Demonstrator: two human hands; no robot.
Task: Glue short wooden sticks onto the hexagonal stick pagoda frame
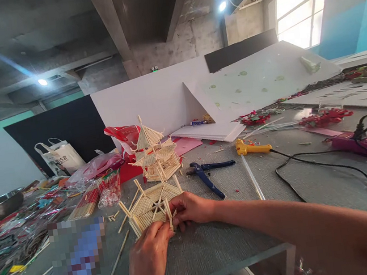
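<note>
Stick-built frame (158, 201) on the grey worktop (217, 237), left hand (150, 249) and right hand (193, 207) with fingers pinched around its five o'clock corner, stick pagoda (154, 152) at twelve, blue pliers (209, 182) and yellow glue gun (252, 148) towards two.

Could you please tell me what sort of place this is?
Probably a craft workshop, though I cannot be certain. A yellow glue gun and blue-handled pliers lie on the worktable near a stick model, beneath a bare concrete ceiling.
</note>
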